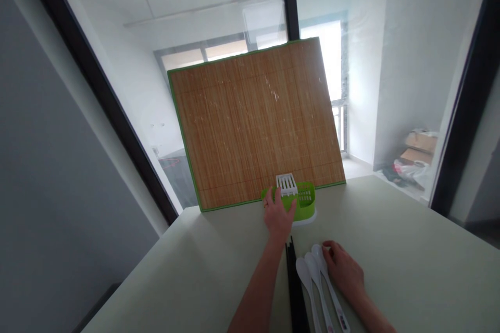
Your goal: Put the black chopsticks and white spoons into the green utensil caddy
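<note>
A bright green utensil holder [307, 212] with a white base and a white slotted piece [287, 184] on top stands at the table's far side. My left hand [277, 217] is on its front left, fingers spread over the rim and thumb against the front. Nearer to me lie three white spoons side by side: a left spoon [307, 276], a middle spoon [315, 271] and a right spoon [323, 266]. My right hand [344, 269] has its curled fingers at the bowl of the right spoon. Black chopsticks [296, 286] lie left of the spoons.
A bamboo mat [253, 125] with green edging leans upright against the glass behind the holder. The pale table [390, 250] ends at the glass wall. Cardboard boxes [422, 143] and bags sit on the floor beyond the glass.
</note>
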Action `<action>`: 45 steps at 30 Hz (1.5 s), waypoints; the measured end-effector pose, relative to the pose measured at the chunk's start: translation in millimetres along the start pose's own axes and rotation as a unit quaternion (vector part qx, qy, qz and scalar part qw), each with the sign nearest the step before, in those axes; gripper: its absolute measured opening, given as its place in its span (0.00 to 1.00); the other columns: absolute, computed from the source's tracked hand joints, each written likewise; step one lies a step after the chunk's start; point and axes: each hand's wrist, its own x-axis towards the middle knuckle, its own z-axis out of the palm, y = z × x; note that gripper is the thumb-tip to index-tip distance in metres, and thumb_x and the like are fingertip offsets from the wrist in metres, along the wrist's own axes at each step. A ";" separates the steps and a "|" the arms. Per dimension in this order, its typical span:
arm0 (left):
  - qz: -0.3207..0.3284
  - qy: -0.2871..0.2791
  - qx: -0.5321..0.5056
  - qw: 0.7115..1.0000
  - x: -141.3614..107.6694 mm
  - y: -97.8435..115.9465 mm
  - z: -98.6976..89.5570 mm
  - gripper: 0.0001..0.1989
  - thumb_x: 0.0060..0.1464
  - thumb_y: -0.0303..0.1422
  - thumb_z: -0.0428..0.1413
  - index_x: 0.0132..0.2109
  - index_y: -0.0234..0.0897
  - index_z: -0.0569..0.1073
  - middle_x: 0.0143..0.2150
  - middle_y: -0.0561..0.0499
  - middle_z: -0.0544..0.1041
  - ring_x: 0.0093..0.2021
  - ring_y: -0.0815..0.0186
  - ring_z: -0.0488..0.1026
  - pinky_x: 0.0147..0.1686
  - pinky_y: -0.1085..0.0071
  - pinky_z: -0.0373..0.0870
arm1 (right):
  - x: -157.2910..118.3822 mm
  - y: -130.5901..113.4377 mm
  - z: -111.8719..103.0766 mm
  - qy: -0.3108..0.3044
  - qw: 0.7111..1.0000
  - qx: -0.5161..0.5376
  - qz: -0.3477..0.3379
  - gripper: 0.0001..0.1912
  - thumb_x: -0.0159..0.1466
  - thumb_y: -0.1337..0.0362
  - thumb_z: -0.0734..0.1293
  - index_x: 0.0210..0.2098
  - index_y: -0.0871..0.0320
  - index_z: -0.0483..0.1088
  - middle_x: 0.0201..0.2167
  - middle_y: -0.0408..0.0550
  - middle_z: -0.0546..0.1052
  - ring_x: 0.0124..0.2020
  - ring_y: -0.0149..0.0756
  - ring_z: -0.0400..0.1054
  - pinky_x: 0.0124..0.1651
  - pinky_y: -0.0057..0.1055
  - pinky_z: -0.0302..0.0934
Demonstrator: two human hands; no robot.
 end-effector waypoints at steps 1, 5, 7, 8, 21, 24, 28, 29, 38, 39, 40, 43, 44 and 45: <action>0.004 0.000 -0.011 1.000 -9.6 -6.7 -5.7 0.24 0.55 0.42 0.50 0.56 0.37 0.63 0.58 0.41 0.60 0.57 0.53 0.59 0.50 0.57 0.65 | 0.0 0.5 0.2 -0.001 1.000 0.000 0.001 0.18 0.66 0.52 0.49 0.45 0.49 0.65 0.41 0.44 0.75 0.36 0.37 0.71 0.31 0.29 0.55; 0.016 -0.058 -0.051 0.997 -68.8 -35.4 -23.7 0.18 0.56 0.37 0.49 0.53 0.40 0.65 0.54 0.44 0.65 0.54 0.57 0.63 0.52 0.58 0.64 | 0.1 2.0 0.8 -0.006 1.000 0.001 -0.001 0.19 0.66 0.52 0.49 0.45 0.49 0.65 0.41 0.44 0.75 0.35 0.37 0.71 0.31 0.30 0.55; 0.026 -0.101 -0.074 0.992 -102.4 -45.5 -30.5 0.17 0.56 0.35 0.49 0.53 0.42 0.65 0.53 0.46 0.67 0.53 0.60 0.64 0.51 0.60 0.66 | 0.4 2.5 1.0 -0.008 1.000 0.003 -0.002 0.18 0.65 0.52 0.50 0.46 0.50 0.65 0.41 0.44 0.75 0.36 0.37 0.71 0.32 0.30 0.55; 0.039 -0.124 -0.086 0.988 -117.0 -48.7 -34.1 0.17 0.56 0.36 0.49 0.53 0.42 0.65 0.52 0.46 0.67 0.53 0.60 0.64 0.51 0.60 0.66 | 0.4 2.7 1.1 -0.009 1.000 0.004 -0.002 0.18 0.65 0.53 0.50 0.46 0.50 0.65 0.41 0.44 0.75 0.36 0.37 0.71 0.32 0.30 0.55; 0.384 -0.247 -0.116 0.882 -177.8 -71.0 -54.2 0.29 0.52 0.47 0.53 0.60 0.46 0.59 0.57 0.46 0.65 0.57 0.60 0.60 0.56 0.64 0.59 | -7.2 6.6 -0.9 -0.006 1.000 0.017 -0.023 0.17 0.65 0.54 0.50 0.46 0.51 0.64 0.38 0.43 0.73 0.36 0.35 0.70 0.35 0.30 0.55; 0.386 -0.236 -0.110 0.885 -181.3 -74.5 -46.8 0.27 0.54 0.44 0.52 0.60 0.45 0.59 0.57 0.46 0.65 0.57 0.60 0.60 0.55 0.63 0.60 | -6.6 8.1 1.2 -0.004 1.000 0.017 -0.026 0.17 0.65 0.54 0.51 0.46 0.51 0.64 0.37 0.43 0.73 0.36 0.35 0.70 0.34 0.29 0.55; 0.380 -0.232 -0.136 0.885 -177.7 -74.5 -44.7 0.25 0.55 0.43 0.51 0.59 0.44 0.60 0.56 0.45 0.66 0.56 0.60 0.62 0.53 0.62 0.61 | -8.7 9.5 1.8 0.004 1.000 0.015 -0.025 0.16 0.65 0.55 0.51 0.46 0.51 0.63 0.38 0.43 0.72 0.35 0.34 0.69 0.33 0.29 0.54; 0.377 -0.230 -0.149 0.885 -176.1 -74.2 -46.6 0.25 0.55 0.43 0.51 0.59 0.44 0.60 0.56 0.45 0.66 0.55 0.60 0.62 0.53 0.62 0.61 | -9.8 8.3 0.1 0.010 1.000 0.011 -0.026 0.16 0.65 0.55 0.51 0.46 0.51 0.63 0.38 0.43 0.72 0.34 0.34 0.69 0.33 0.29 0.54; 0.151 -0.220 -0.256 0.929 -166.2 -79.6 -66.8 0.22 0.55 0.36 0.51 0.57 0.41 0.62 0.53 0.44 0.67 0.53 0.60 0.64 0.52 0.59 0.64 | 0.4 -59.2 -20.8 0.032 0.959 -0.202 -0.195 0.13 0.62 0.59 0.57 0.35 0.55 0.72 0.34 0.50 0.76 0.43 0.45 0.64 0.45 0.40 0.49; 0.126 -0.213 -0.257 0.934 -165.9 -81.5 -66.3 0.21 0.56 0.34 0.51 0.56 0.42 0.62 0.53 0.44 0.67 0.53 0.61 0.64 0.52 0.59 0.64 | 3.1 -68.6 -17.5 0.026 0.956 -0.208 -0.203 0.12 0.61 0.58 0.59 0.33 0.56 0.72 0.33 0.51 0.76 0.43 0.47 0.64 0.45 0.41 0.48; 0.106 -0.205 -0.256 0.939 -165.8 -83.6 -65.5 0.20 0.56 0.33 0.50 0.56 0.42 0.63 0.52 0.45 0.68 0.53 0.61 0.64 0.52 0.60 0.64 | 5.1 -77.3 -12.8 0.021 0.953 -0.214 -0.211 0.12 0.59 0.57 0.61 0.32 0.58 0.72 0.32 0.53 0.76 0.43 0.48 0.64 0.45 0.42 0.48; 0.062 -0.184 -0.253 0.948 -165.9 -89.9 -62.6 0.19 0.55 0.31 0.51 0.54 0.43 0.64 0.51 0.46 0.68 0.52 0.62 0.65 0.51 0.61 0.66 | 6.6 -97.5 5.4 0.006 0.947 -0.230 -0.225 0.14 0.56 0.56 0.63 0.32 0.61 0.72 0.31 0.57 0.77 0.42 0.50 0.65 0.46 0.43 0.47; 0.049 -0.180 -0.253 0.949 -166.1 -91.7 -61.7 0.19 0.55 0.30 0.51 0.54 0.42 0.64 0.51 0.46 0.68 0.51 0.62 0.65 0.50 0.61 0.67 | 5.9 -102.2 11.4 0.003 0.946 -0.233 -0.225 0.14 0.55 0.57 0.64 0.34 0.62 0.72 0.32 0.58 0.77 0.41 0.50 0.66 0.46 0.43 0.47; 0.038 -0.178 -0.254 0.950 -166.4 -93.1 -61.0 0.19 0.55 0.30 0.51 0.54 0.42 0.65 0.51 0.46 0.68 0.51 0.62 0.66 0.47 0.63 0.69 | 5.0 -105.9 16.7 -0.001 0.946 -0.235 -0.225 0.15 0.54 0.58 0.65 0.35 0.63 0.71 0.32 0.59 0.77 0.41 0.50 0.67 0.46 0.43 0.47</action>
